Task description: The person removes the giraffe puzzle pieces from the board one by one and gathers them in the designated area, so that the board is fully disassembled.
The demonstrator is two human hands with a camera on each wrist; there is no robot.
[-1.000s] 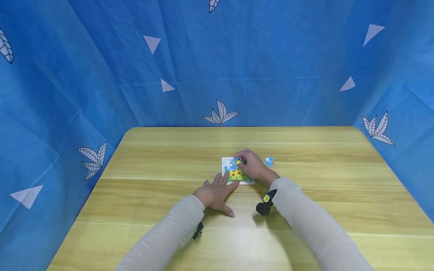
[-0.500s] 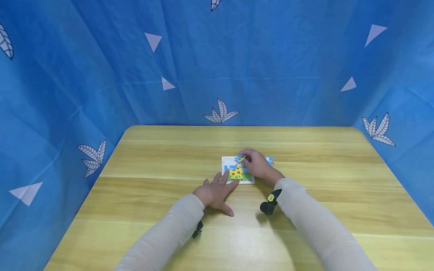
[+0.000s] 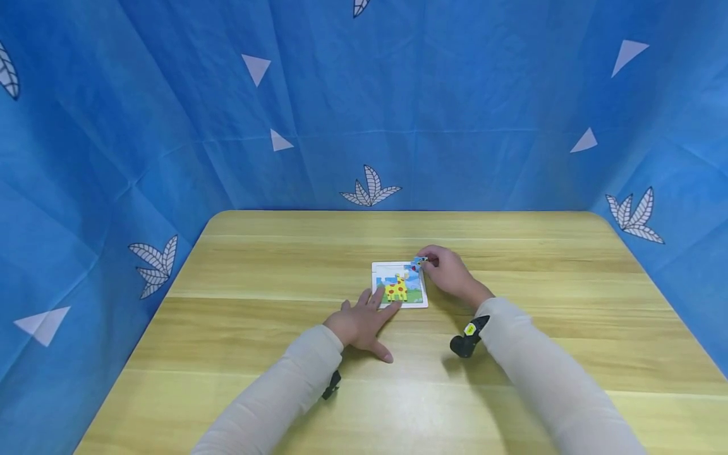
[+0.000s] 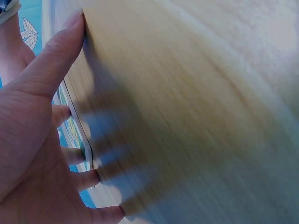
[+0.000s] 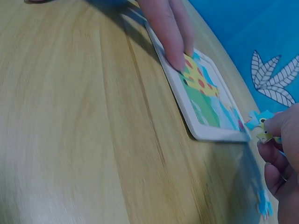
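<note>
A jigsaw puzzle in a white tray (image 3: 383, 270) shows a yellow giraffe (image 3: 396, 289) with red spots. Its upper left part is bare white. My left hand (image 3: 364, 323) lies with fingers spread, fingertips on the near left edge of the puzzle and thumb stretched toward me. Between thumb and fingers, my right hand (image 3: 452, 273) pinches a puzzle piece (image 5: 261, 120) with the giraffe's head on blue, at the tray's far right corner. In the right wrist view, a loose blue piece (image 5: 264, 205) lies below that hand; the right hand hides it in the head view.
Everything lies on a wood-grain table (image 3: 256, 265). A blue curtain (image 3: 466, 95) with white leaf and triangle prints hangs close behind its far edge and at both sides. Black wrist cameras (image 3: 467, 340) sit on both wrists.
My right hand has moved right with the giraffe-head piece, from the top middle of the puzzle to its far right corner, baring white tray there. The left hand stays put.
</note>
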